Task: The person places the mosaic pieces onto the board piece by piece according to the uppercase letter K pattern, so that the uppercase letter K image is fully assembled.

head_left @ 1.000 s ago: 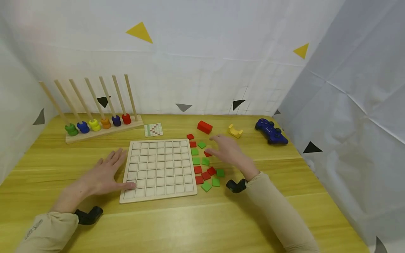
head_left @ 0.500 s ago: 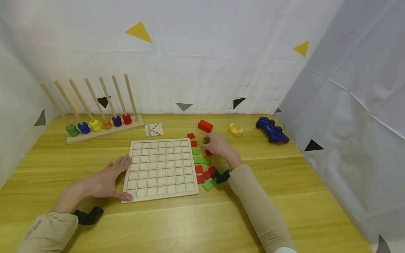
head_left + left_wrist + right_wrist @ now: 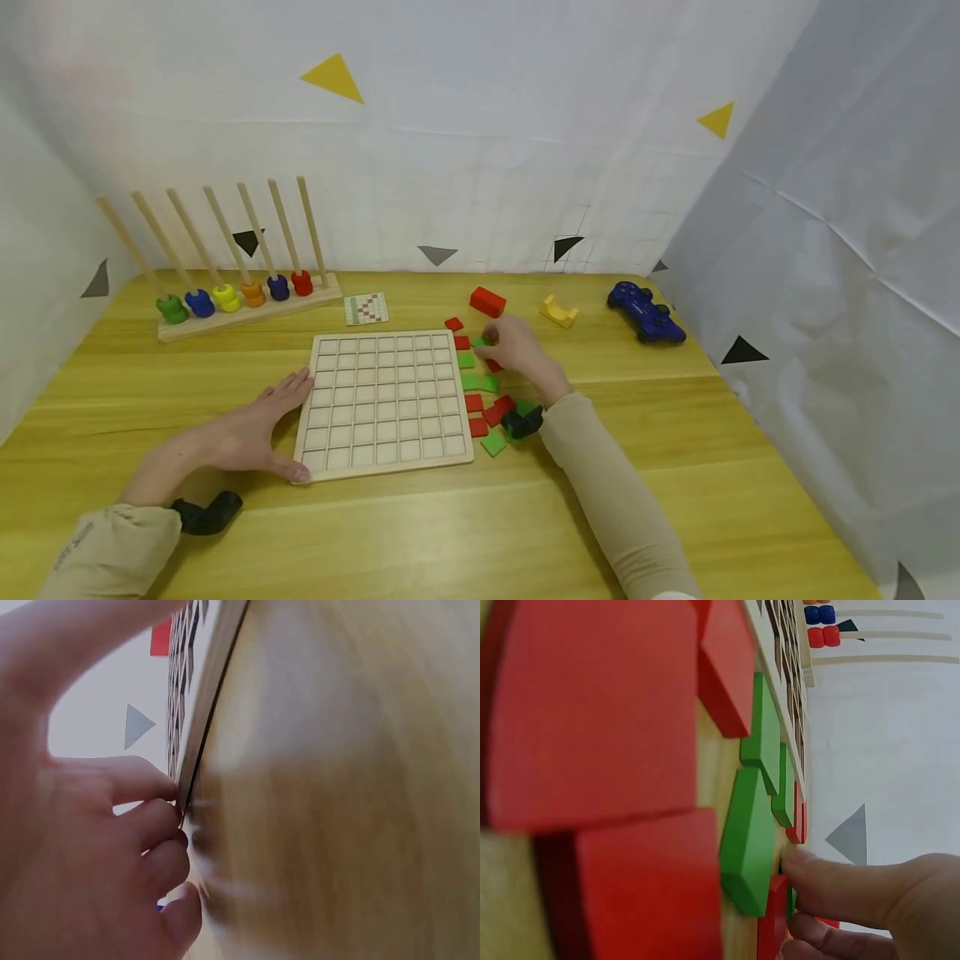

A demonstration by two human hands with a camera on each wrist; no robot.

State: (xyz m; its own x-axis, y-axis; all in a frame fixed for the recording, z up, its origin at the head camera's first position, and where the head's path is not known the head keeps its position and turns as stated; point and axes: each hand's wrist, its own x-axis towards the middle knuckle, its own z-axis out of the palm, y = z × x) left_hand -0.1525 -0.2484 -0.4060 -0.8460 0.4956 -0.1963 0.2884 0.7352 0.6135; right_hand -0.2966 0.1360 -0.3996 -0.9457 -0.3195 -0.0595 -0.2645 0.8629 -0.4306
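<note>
A square wooden grid board [image 3: 378, 479] lies on the table. My left hand [image 3: 240, 433] rests against its left side, fingers extended at the edge and thumb at the near-left corner. In the left wrist view, fingertips [image 3: 169, 787] touch the board's rim [image 3: 202, 712]. Right of the board, several red tiles [image 3: 477, 427] and green tiles [image 3: 493, 442] lie loose. My right hand [image 3: 521, 350] is among the far ones, thumb and fingers pinching a green tile [image 3: 479, 342]. The right wrist view shows this green tile [image 3: 791, 902] partly hidden between thumb and fingers. My right forearm and wrist camera cover some nearer tiles.
A pegged rack with coloured beads [image 3: 247, 310] stands at the back left. Beside it lies a small pattern card [image 3: 366, 309]. Farther right are a red block [image 3: 487, 302], a yellow curved block [image 3: 558, 312] and a blue game controller [image 3: 646, 312].
My right hand has moved left and down onto the green tile, and its fingers have closed on it. My left thumb has slid from the board's face to its near-left corner.
</note>
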